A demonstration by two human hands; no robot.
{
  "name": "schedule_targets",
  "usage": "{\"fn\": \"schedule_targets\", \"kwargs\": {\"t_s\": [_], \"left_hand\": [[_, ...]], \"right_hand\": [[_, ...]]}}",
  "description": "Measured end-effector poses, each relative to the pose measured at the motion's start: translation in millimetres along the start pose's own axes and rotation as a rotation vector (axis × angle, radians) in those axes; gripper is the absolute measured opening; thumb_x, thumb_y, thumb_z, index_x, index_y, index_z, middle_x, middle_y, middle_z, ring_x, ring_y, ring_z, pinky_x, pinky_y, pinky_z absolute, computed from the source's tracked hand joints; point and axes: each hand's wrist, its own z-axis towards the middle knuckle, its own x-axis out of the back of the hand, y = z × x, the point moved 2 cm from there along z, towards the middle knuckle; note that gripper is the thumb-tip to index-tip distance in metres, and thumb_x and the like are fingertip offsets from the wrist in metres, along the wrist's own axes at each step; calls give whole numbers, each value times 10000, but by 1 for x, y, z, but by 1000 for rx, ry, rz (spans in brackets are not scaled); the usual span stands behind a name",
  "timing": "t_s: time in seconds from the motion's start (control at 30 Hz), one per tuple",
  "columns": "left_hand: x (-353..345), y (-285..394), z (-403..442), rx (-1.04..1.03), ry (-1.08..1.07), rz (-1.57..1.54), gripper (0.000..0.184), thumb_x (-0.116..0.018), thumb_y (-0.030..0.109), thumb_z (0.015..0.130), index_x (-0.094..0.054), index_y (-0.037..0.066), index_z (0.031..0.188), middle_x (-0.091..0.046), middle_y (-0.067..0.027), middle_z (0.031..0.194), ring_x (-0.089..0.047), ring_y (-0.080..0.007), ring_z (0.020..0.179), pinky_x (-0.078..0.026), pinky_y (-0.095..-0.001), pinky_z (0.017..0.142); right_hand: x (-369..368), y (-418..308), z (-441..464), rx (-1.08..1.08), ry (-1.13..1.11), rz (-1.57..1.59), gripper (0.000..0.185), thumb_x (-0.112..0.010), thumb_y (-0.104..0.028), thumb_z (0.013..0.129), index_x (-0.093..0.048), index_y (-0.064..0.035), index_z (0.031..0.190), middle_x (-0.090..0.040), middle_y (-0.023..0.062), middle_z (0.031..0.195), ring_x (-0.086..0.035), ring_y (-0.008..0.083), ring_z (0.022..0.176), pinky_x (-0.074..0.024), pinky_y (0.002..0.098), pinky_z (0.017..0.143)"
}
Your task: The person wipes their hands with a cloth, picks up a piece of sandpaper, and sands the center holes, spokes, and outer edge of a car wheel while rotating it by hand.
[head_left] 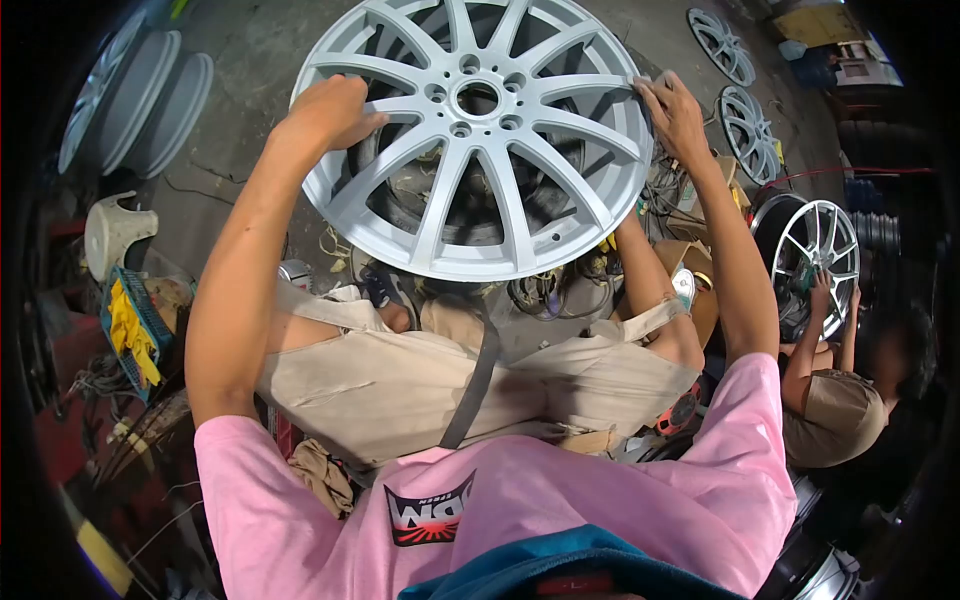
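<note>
A large silver-grey multi-spoke wheel rim faces up in front of me, above my knees. My left hand grips its left side, with the fingers curled over a spoke near the outer edge. On the right edge, my right hand holds the rim, its fingertips pressed on the lip at a spoke's end. Through the gaps between the spokes, a darker round object shows beneath, partly hidden.
Several rims stand at the left; two more rims lie at the upper right. A co-worker handles another rim at the right. A blue basket holds yellow gloves, below a white stool. Cables lie around.
</note>
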Motion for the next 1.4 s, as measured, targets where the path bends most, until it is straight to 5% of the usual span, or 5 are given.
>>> {"fn": "schedule_targets", "kwargs": {"t_s": [0.8, 0.97, 1.1, 1.3, 1.4], "left_hand": [[9, 1, -1, 5, 51, -17, 455, -719, 430, 918, -766, -12, 1017, -749, -241, 1046, -733, -399, 982, -580, -483, 896], [14, -21, -8, 87, 19, -39, 471, -711, 446, 926, -770, -13, 1014, -754, -234, 1024, -734, -402, 976, -577, -493, 890], [11, -47, -23, 131, 99, -80, 474, -705, 451, 931, -770, -13, 1003, -758, -232, 973, -736, -400, 970, -573, -497, 883], [-16, -95, -61, 172, 467, -184, 448, -717, 423, 938, -758, -23, 924, -742, -216, 810, -749, -366, 804, -574, -473, 707], [-47, -96, -78, 387, 13, -671, 481, -700, 429, 969, -708, -49, 1023, -738, -183, 800, -759, -296, 718, -608, -416, 592]], "right_hand": [[-32, 21, 92, 210, -84, -112, 324, -583, -272, 1012, -733, 11, 1056, -665, 261, 921, -634, 471, 879, -509, 509, 779], [13, 41, 59, -65, -601, 217, 390, -606, -348, 1005, -764, 8, 1005, -660, 165, 710, -579, 255, 613, -485, 425, 653], [32, 14, 45, -214, -267, 294, 412, -600, -383, 1015, -774, -11, 1049, -554, 95, 656, -448, 130, 643, -410, 340, 604], [-19, -40, 41, -14, -70, 158, 341, -564, -313, 1028, -766, -47, 1096, -663, 206, 959, -653, 422, 937, -515, 472, 820], [-42, -62, 39, 61, -24, 50, 404, -557, -360, 1038, -751, -9, 992, -672, 220, 940, -654, 441, 908, -516, 501, 826]]}}
